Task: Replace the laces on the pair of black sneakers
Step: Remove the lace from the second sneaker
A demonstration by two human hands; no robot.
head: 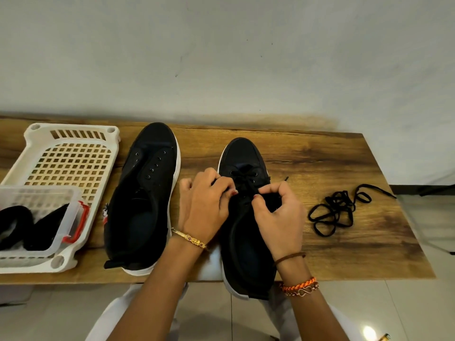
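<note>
A white plastic basket with a grid of square holes (66,166) sits at the far left of a wood-grain tabletop (320,153), and a clear plastic box with red clips (44,217) rests on the basket's near end, holding folded black material whose nature cannot be made out. Just to the right of the basket lies a black canvas sneaker with a white sole (142,200), toe pointing away from the person, its eyelets empty of lace. Beside it, the person's left hand (204,205), a gold bangle (189,238) at the wrist, has its fingers curled and pinching a black lace (246,184) at the left row of eyelets of a second black white-soled sneaker (246,242). That second sneaker stands between the two hands, heel overhanging the near edge of the table, with the lace crossing its upper eyelets just beyond the fingertips. The right hand (278,217), with thread bracelets (299,286) on the wrist, curls its thumb and forefinger together on the lace at the right side of the tongue; the remaining fingers are folded into the palm. Well to the right of the hands, a loose black shoelace (337,210) lies in a tangle of loops on the tabletop, apart from both sneakers.
</note>
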